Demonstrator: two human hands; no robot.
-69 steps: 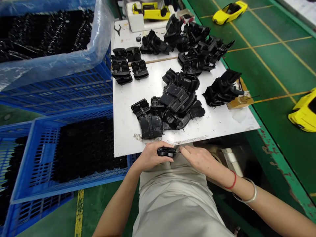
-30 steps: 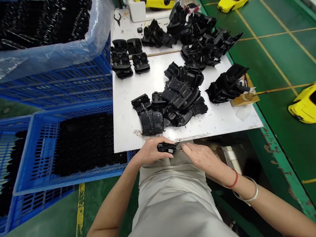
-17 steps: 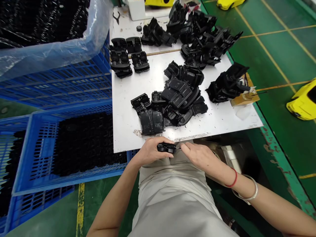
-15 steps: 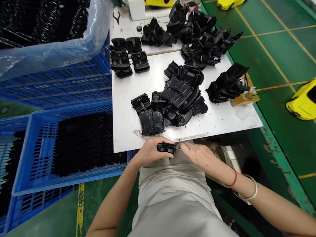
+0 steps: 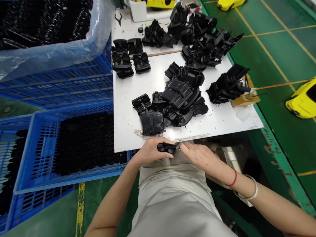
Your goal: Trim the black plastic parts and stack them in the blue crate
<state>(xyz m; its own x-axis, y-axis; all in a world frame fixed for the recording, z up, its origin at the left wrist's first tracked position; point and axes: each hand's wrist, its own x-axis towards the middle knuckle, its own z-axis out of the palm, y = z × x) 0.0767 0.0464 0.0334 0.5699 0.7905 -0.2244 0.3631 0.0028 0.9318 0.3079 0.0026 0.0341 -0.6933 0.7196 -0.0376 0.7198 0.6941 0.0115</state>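
Observation:
My left hand [image 5: 152,150] is wrapped round a black plastic toy-car interior part [image 5: 166,148], held edge-on just below the table's front edge, above my lap. The closed fingers of my right hand [image 5: 197,154] grip a thin metal-tipped tool [image 5: 178,148]. Its tip meets the right end of the black part; most of the tool is hidden in my fist. On the table ahead lies a loose pile of similar black plastic parts [image 5: 176,93], with one flat piece [image 5: 152,122] nearest my hands.
The white table [image 5: 125,128] also bears stacked black parts [image 5: 122,62], more piles at the back, pliers [image 5: 118,19] and a cardboard box [image 5: 245,98] at the right. Blue crates [image 5: 32,154] of black parts stand left. Yellow toy cars [image 5: 302,100] are on the right.
The view has shifted very slightly. Both hands keep almost the same pose, with the black part and the tool still held together.

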